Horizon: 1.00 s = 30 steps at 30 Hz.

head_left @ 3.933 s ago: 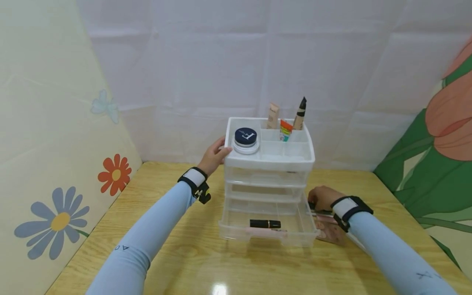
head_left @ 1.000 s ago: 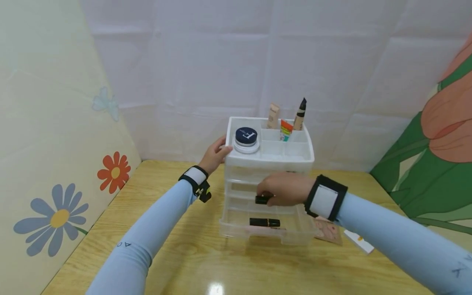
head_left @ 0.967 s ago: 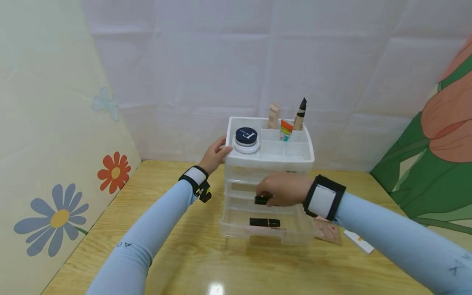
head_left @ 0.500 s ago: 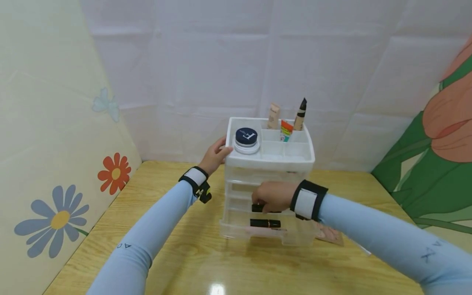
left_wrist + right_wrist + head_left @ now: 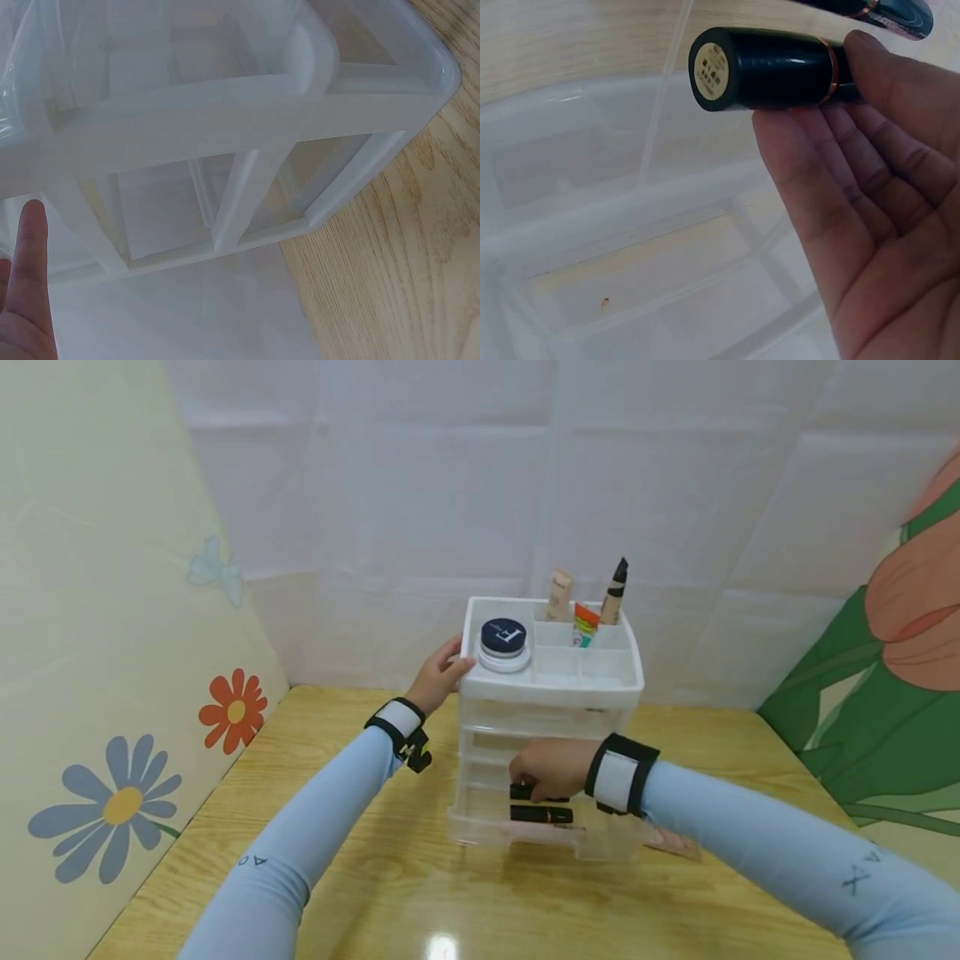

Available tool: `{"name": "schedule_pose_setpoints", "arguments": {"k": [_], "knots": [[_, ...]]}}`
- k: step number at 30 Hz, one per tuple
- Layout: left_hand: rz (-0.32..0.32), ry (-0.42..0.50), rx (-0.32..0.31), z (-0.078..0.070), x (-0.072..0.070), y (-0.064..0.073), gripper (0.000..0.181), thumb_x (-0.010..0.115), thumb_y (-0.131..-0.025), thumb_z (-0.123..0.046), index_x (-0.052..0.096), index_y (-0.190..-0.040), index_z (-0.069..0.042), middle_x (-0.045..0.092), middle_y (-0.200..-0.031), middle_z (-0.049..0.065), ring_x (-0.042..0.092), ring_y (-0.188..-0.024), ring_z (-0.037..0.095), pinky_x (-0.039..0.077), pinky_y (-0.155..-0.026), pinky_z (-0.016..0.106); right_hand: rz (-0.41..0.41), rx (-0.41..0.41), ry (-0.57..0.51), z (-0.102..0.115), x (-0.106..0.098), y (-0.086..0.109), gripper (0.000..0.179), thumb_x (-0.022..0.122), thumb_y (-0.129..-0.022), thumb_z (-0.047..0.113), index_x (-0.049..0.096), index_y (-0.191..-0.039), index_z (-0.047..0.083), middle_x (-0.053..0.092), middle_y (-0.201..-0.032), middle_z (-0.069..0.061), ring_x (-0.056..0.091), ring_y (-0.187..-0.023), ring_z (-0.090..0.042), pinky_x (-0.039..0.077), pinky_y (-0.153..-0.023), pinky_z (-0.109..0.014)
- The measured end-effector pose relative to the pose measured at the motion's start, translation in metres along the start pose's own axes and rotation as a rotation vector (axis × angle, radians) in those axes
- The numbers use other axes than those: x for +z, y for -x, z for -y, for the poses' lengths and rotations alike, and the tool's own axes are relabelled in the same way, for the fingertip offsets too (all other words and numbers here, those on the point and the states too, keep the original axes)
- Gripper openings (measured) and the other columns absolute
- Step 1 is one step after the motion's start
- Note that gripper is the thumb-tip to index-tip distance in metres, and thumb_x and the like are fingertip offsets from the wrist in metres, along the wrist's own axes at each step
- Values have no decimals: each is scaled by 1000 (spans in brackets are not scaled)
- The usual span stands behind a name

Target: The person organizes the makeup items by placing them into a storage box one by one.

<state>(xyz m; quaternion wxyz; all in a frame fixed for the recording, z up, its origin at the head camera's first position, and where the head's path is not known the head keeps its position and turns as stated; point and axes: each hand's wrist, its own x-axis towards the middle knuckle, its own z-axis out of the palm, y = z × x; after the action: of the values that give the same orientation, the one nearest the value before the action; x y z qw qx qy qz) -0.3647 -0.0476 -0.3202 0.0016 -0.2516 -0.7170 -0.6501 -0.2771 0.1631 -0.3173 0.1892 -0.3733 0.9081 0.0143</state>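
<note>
A white plastic drawer organizer (image 5: 551,697) stands on the table, its lowest clear drawer (image 5: 480,833) pulled out. Against the organizer's upper left side rests my left hand (image 5: 437,681); the left wrist view shows one straight digit touching the frame. Over the open drawer, my right hand (image 5: 553,766) pinches a black lipstick tube (image 5: 780,69) between thumb and fingers. The tube lies level, with a gold band and a round label on its end. Another black lipstick (image 5: 540,814) lies just in front of it in the drawer, beside a pale pink item (image 5: 543,832).
On the organizer's top tray sit a dark-lidded round jar (image 5: 503,639), a beige tube (image 5: 559,595), a small orange-and-green tube (image 5: 585,625) and a black-tipped beige tube (image 5: 614,593). A pinkish flat item (image 5: 675,843) lies on the table at right, partly behind my forearm.
My right hand has come from the table right of the organizer to above the open drawer, carrying the lipstick, then sunk lower and slightly left. The left hand stays put.
</note>
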Motion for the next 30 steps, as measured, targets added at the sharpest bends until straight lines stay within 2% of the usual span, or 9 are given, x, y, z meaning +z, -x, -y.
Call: {"name": "schedule_pose_setpoints", "arguments": {"k": [8, 22, 30], "knots": [[0, 8, 4, -1, 0, -1, 59, 47, -98, -18, 29, -152, -5, 39, -147, 21, 52, -119, 38, 53, -90, 43, -3, -11, -17, -2, 2, -1, 15, 78, -82, 14, 72, -94, 20, 63, -81, 12, 57, -72, -4, 52, -68, -26], [-13, 2, -5, 0, 1, 0, 58, 47, -98, -17, 30, -152, -5, 39, -147, 21, 52, -120, 38, 53, -90, 43, 21, 33, -25, 3, -1, 2, 17, 78, -82, 15, 72, -96, 21, 62, -80, 13, 57, -73, -4, 51, -69, -25], [-22, 30, 20, 2, 1, -1, 55, 47, -98, -13, 32, -150, -3, 40, -145, 22, 54, -114, 36, 55, -87, 40, 6, 0, -47, 2, -4, 8, 23, 77, -83, 13, 70, -105, 11, 59, -82, 8, 56, -75, -9, 51, -70, -28]]}}
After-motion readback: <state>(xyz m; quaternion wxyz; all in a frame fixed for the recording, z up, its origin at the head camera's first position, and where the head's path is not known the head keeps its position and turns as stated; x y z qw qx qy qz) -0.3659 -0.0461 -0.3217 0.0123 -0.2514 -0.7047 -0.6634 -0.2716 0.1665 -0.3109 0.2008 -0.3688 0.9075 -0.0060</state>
